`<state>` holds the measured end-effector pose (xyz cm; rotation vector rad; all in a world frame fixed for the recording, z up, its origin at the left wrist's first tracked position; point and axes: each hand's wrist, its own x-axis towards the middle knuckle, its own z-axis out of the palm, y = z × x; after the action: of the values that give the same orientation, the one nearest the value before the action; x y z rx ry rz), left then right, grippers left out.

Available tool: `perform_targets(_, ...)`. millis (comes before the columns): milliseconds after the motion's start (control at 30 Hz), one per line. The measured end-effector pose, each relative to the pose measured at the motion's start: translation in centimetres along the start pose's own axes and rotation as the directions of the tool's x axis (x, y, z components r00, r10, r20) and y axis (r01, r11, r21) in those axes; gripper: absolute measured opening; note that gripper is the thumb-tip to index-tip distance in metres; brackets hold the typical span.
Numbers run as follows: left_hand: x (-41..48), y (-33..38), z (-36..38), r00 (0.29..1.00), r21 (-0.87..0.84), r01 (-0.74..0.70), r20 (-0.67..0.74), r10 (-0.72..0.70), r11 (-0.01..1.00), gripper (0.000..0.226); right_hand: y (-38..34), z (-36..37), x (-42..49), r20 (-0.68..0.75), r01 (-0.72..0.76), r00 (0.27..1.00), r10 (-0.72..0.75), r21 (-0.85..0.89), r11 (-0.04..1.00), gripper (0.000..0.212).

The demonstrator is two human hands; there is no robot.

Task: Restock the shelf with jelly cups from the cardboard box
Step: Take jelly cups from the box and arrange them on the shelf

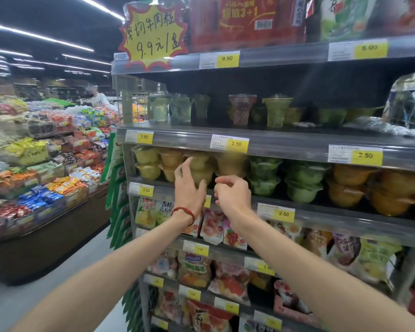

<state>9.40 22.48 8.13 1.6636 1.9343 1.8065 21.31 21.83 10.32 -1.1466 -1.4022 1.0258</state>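
Among stacked cups (149, 169), left hand (189, 188) clamps a jelly cup (200, 164); right hand's (233, 196) grip unclear.

Frame centre: clear plastic jelly cups (264, 178) stacked on the grey metal shelf (321, 210)
left hand (189, 188) grips one, right hand (231, 195) just beside; printed plastic pouches (211, 227) below

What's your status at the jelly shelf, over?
Left hand grips yellow jelly cup on shelf. Right hand curled beside it, grasp unclear. Cardboard box out of view. Nothing blocking.
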Motion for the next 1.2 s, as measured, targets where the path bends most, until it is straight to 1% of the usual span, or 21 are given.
perform_targets(100, -2.6, -1.8, -1.0, 1.0, 0.006, 0.018, -0.012, -0.018, 1.0, 0.052, 1.0, 0.9, -1.8, 0.06, 0.023, 0.998, -0.021, -0.038, 0.999, 0.014)
perform_targets(200, -5.9, -4.8, -2.7, 0.997, 0.096, 0.052, 0.043, -0.057, 0.994, 0.04, 2.5, 2.1, -3.1, 0.141, 0.035, 0.99, -0.027, -0.057, 0.998, 0.016)
perform_targets(267, -8.3, -7.1, -4.0, 0.986, 0.163, 0.14, 0.072, -0.153, 0.977, 0.037, 4.2, 3.1, -3.9, 0.228, 0.049, 0.974, -0.02, -0.123, 0.991, 0.016)
perform_targets(333, -11.1, -9.6, -5.6, 0.954, 0.196, 0.268, 0.084, -0.289, 0.943, 0.034, 6.5, 4.6, -4.6, 0.333, 0.059, 0.943, 0.006, -0.183, 0.981, 0.017)
perform_targets(433, -15.6, -13.0, -8.0, 0.895, 0.229, 0.41, 0.085, -0.437, 0.883, 0.029, 10.0, 6.9, -6.0, 0.495, 0.055, 0.865, 0.085, -0.261, 0.964, 0.019)
perform_targets(500, -18.7, -15.2, -9.7, 0.829, 0.238, 0.516, 0.1, -0.55, 0.823, 0.027, 12.6, 8.6, -7.3, 0.582, 0.052, 0.799, 0.152, -0.318, 0.947, 0.022)
perform_targets(600, -22.8, -19.1, -12.3, 0.712, 0.284, 0.636, 0.144, -0.688, 0.718, 0.029, 16.3, 11.2, -9.5, 0.655, 0.02, 0.71, 0.259, -0.386, 0.922, 0.027)
perform_targets(667, -25.2, -21.9, -14.0, 0.633, 0.287, 0.707, 0.152, -0.76, 0.646, 0.03, 19.0, 13.2, -10.9, 0.683, -0.011, 0.644, 0.343, -0.441, 0.897, 0.027)
perform_targets(733, -27.2, -24.6, -15.4, 0.565, 0.272, 0.767, 0.142, -0.813, 0.58, 0.027, 21.5, 15.4, -12.0, 0.684, -0.031, 0.616, 0.392, -0.475, 0.879, 0.028)
perform_targets(867, -30.8, -30.1, -18.2, 0.442, 0.251, 0.85, 0.138, -0.886, 0.463, 0.019, 27.4, 20.5, -15.1, 0.67, -0.089, 0.542, 0.507, -0.554, 0.828, 0.025)
perform_targets(967, -33.1, -34.5, -20.4, 0.331, 0.263, 0.895, 0.15, -0.932, 0.36, 0.012, 31.6, 24.4, -17.4, 0.663, -0.123, 0.46, 0.591, -0.611, 0.782, 0.019)
perform_targets(1033, -34.5, -37.0, -21.4, 0.275, 0.257, 0.919, 0.127, -0.953, 0.3, 0.011, 34.1, 26.5, -18.6, 0.656, -0.143, 0.409, 0.634, -0.641, 0.754, 0.021)
perform_targets(1100, -36.0, -39.3, -22.1, 0.196, 0.228, 0.95, 0.088, -0.977, 0.212, 0.013, 37.0, 28.5, -19.5, 0.634, -0.181, 0.358, 0.686, -0.673, 0.717, 0.022)
perform_targets(1200, -38.3, -41.8, -22.1, 0.086, 0.177, 0.98, 0.055, -0.995, 0.095, 0.013, 40.6, 30.8, -20.5, 0.612, -0.197, 0.286, 0.738, -0.716, 0.67, 0.019)
